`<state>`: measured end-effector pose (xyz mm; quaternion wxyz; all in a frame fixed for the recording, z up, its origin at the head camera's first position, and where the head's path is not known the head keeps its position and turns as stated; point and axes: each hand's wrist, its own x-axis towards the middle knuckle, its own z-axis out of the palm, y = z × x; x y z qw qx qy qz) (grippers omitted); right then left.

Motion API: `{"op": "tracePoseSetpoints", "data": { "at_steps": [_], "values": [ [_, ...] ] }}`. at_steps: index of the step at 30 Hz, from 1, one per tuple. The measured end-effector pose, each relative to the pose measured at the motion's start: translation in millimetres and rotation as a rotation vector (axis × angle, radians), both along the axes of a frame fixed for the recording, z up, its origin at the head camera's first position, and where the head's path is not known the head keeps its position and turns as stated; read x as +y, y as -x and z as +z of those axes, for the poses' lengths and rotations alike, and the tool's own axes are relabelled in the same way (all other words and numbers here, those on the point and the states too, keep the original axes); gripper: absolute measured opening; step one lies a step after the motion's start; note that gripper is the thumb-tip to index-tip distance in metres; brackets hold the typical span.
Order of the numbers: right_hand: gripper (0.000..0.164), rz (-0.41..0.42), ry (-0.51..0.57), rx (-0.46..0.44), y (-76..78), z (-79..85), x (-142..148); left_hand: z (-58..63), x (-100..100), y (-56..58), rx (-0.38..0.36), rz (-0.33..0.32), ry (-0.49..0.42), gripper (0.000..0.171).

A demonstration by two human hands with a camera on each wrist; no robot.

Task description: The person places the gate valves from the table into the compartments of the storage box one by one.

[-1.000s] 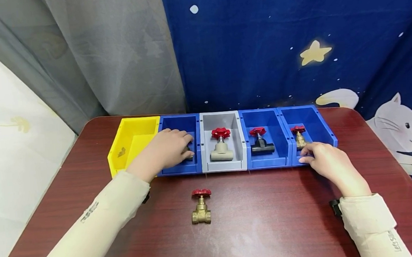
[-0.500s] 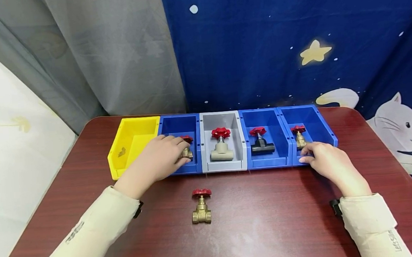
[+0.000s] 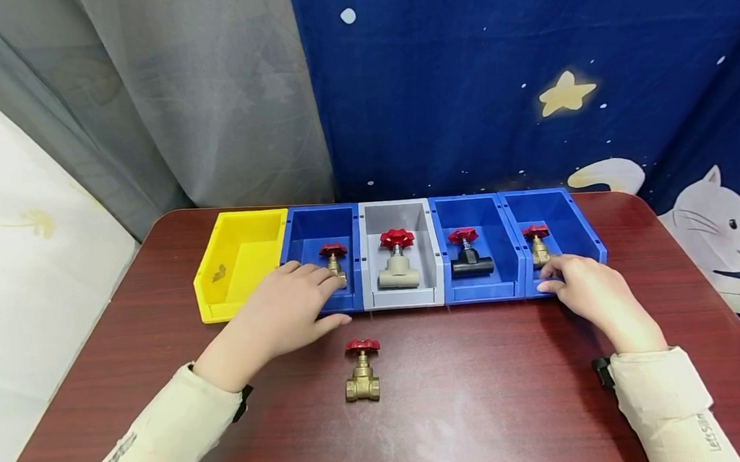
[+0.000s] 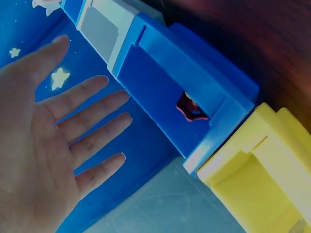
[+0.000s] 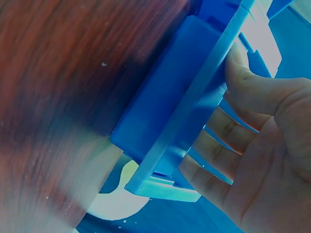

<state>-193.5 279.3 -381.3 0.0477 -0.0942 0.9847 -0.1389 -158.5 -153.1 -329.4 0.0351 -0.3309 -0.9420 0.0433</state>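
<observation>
My left hand [image 3: 278, 311] has its fingers spread over the front of the left blue bin [image 3: 321, 224], palm facing down and holding nothing. In that bin stands a brass gate valve [image 3: 335, 263] with a red handwheel; the left wrist view shows only its handwheel [image 4: 190, 108]. Another brass gate valve [image 3: 362, 376] stands on the table, near my left thumb. My right hand [image 3: 586, 294] rests at the front lip of the rightmost blue bin [image 3: 547, 210], fingers loosely bent beside a brass gate valve [image 3: 540, 250]. Its fingertips are hidden behind the lip in the right wrist view.
A yellow bin [image 3: 242, 263] ends the row on the left. The grey bin [image 3: 397, 214] holds a beige valve [image 3: 398, 268], and the blue bin [image 3: 463, 213] beside it a black valve [image 3: 471, 259]. A curtain [image 3: 463, 86] hangs behind the table [image 3: 474, 397].
My left hand has drawn back from the left blue bin toward the table's front, uncovering the brass gate valve there, and its fingers have spread. My right hand has stayed put.
</observation>
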Motion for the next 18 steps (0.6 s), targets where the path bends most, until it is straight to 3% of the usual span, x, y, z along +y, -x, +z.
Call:
{"op": "tracePoseSetpoints", "data": {
  "at_steps": [10,18],
  "values": [
    [0.021,-0.002,-0.002,-0.012,0.1,0.0,0,-10.5,-2,-11.8,-0.003,-0.041,-0.044,0.056],
    [0.023,-0.005,0.001,-0.026,0.9,1.4,1,-19.2,4,-19.3,-0.064,-0.046,-0.073,0.057]
  ]
}}
